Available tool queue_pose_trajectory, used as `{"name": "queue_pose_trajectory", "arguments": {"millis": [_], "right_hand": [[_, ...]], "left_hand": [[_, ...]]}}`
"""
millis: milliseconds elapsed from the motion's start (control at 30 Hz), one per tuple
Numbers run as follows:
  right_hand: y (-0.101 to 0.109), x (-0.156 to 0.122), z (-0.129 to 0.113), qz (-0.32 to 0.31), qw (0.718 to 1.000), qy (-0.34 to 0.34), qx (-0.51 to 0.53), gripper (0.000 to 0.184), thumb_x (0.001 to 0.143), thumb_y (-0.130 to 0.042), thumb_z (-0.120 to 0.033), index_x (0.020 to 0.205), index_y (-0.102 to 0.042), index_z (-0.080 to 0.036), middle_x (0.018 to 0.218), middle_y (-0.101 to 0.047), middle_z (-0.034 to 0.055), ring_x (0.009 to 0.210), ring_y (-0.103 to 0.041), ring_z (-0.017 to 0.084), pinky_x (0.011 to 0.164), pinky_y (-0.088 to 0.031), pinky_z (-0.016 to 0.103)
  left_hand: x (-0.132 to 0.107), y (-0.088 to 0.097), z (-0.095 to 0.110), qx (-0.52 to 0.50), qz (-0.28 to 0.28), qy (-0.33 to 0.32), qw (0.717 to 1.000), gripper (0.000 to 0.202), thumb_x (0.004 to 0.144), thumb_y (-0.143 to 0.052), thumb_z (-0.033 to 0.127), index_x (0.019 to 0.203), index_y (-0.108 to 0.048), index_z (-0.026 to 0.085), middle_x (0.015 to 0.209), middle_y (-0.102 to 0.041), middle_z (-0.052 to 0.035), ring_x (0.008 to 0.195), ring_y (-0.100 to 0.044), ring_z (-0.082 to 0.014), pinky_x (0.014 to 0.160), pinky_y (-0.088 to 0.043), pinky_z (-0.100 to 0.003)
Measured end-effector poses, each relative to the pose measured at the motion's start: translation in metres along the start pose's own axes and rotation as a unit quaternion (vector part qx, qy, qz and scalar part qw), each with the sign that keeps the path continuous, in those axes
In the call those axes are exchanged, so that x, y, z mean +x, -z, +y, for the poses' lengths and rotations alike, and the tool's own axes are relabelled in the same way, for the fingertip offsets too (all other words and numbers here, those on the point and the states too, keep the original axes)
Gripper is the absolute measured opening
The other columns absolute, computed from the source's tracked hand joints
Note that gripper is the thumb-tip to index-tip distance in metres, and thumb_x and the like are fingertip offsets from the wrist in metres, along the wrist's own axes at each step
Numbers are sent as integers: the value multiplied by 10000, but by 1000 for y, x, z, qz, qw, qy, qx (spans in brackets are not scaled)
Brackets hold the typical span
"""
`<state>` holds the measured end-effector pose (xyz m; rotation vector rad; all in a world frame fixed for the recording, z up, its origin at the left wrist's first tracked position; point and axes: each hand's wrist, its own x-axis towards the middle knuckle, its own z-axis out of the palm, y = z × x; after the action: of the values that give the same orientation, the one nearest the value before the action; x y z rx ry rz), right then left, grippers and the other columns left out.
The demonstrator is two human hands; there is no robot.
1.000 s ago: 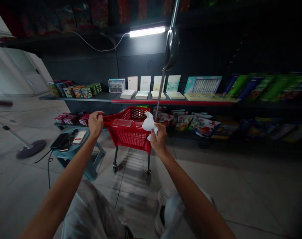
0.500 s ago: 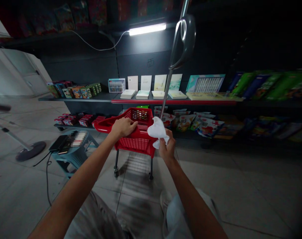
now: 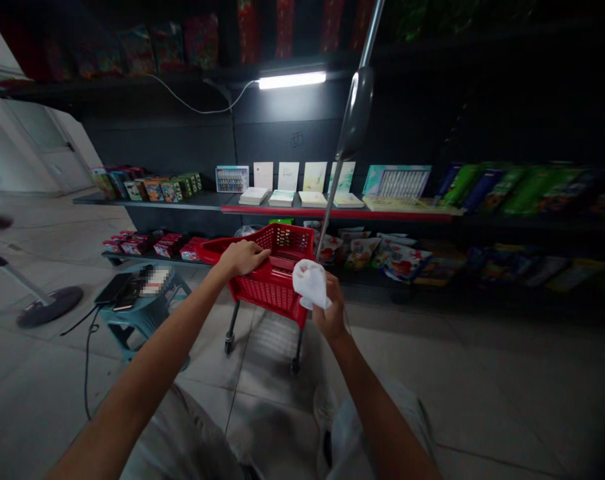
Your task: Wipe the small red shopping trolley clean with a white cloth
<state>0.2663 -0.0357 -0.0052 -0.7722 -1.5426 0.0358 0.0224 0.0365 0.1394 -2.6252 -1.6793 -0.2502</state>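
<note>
A small red shopping cart [image 3: 272,293] with a perforated basket stands in front of me. My left hand [image 3: 243,257] grips the cart's near rim at its left side, with its fingers folded over the edge. In my right hand [image 3: 331,308] is a bunched white cloth [image 3: 310,283], pinched between thumb and fingers. The cloth is at the cart's near right corner; whether it touches the red plastic I cannot tell. A metal pole [image 3: 331,200] with a dark oval part rises from that corner and leans to the right.
Behind the cart, a dark shelf unit [image 3: 172,205] bears notebooks [image 3: 282,198], small boxes [image 3: 155,189] and snack bags [image 3: 405,261]. A blue stool [image 3: 147,317] with devices and a cable stands at left. Beyond it is a round stand base [image 3: 50,307].
My right hand and the cloth have moved slightly down and left. The cart and pole have turned a little. My left hand keeps hold of the rim while the view tilts up.
</note>
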Motion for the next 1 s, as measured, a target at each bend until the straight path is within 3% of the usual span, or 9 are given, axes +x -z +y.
{"name": "queue_pose_trajectory", "arguments": {"millis": [100, 200, 267, 367, 467, 567, 767, 900, 1000], "right_hand": [[-1, -11, 4, 63, 982, -164, 71, 257, 901, -566, -364, 1060, -685, -201, 1078, -747, 98, 1065, -702, 242, 940, -570, 390], [5, -6, 14, 236, 903, -325, 150, 287, 891, -555, -453, 1003, -653, -207, 894, -736, 29, 881, -726, 173, 784, -595, 288], [12, 9, 23, 317, 853, -370, 188, 283, 862, -556, -472, 973, -621, -220, 831, -708, -14, 826, -725, 142, 718, -593, 244], [18, 44, 32, 340, 833, -377, 221, 248, 821, -577, -439, 958, -586, -232, 831, -693, -41, 821, -728, 118, 701, -591, 217], [10, 84, 31, 318, 842, -362, 241, 291, 813, -589, -430, 1026, -595, -231, 964, -715, -21, 924, -731, 119, 800, -595, 239], [-15, 127, 19, 267, 879, -317, 234, 368, 847, -574, -473, 1124, -604, -232, 1095, -708, 7, 1088, -702, 135, 946, -566, 280], [-89, 194, -17, 75, 933, -205, 285, 597, 970, -399, -599, 1448, -460, -247, 1397, -602, 58, 1314, -587, 190, 1112, -483, 461], [-123, 190, -34, -32, 961, -129, 244, 716, 1010, -198, -711, 1546, -360, -265, 1481, -527, 82, 1392, -518, 213, 1130, -465, 499], [-140, 158, -35, -44, 981, -122, 146, 706, 1035, -183, -672, 1573, -291, -227, 1492, -518, 144, 1367, -543, 226, 1129, -469, 450]], "left_hand": [[5, 1, -15, -12, 0, -21, 1000, 693, 1009, -262, 624, 886, -820, 232, 964, -795, -96, 859, -712, -227, 735, -445, -286], [15, 0, -36, -23, -8, -23, 999, 649, 999, -310, 604, 875, -818, 219, 932, -795, -95, 828, -702, -218, 713, -432, -283], [23, -2, -53, -29, -11, -17, 999, 609, 988, -349, 580, 865, -813, 206, 916, -794, -94, 803, -692, -209, 710, -434, -282], [31, -5, -79, -37, 27, -1, 999, 581, 990, -356, 517, 816, -791, 173, 906, -786, -107, 792, -676, -199, 743, -462, -285], [32, -6, -93, -50, 80, 27, 995, 499, 995, -364, 410, 905, -787, 162, 1024, -783, -113, 925, -685, -201, 878, -501, -285], [28, -7, -84, -63, 132, 85, 986, 400, 964, -447, 350, 1116, -765, 161, 1234, -737, -131, 1156, -652, -226, 1069, -466, -327], [19, -18, -32, -73, 88, 179, 977, 429, 963, -476, 509, 1213, -740, 281, 1466, -611, -97, 1467, -396, -392, 1168, -253, -739], [19, -21, -30, -45, 68, 154, 985, 356, 946, -483, 468, 1037, -786, 305, 1471, -612, -36, 1530, -278, -399, 1156, -167, -809], [22, -17, -43, -39, 53, 148, 987, 356, 915, -528, 459, 1139, -762, 313, 1503, -585, -24, 1519, -321, -352, 1195, -278, -691]]}}
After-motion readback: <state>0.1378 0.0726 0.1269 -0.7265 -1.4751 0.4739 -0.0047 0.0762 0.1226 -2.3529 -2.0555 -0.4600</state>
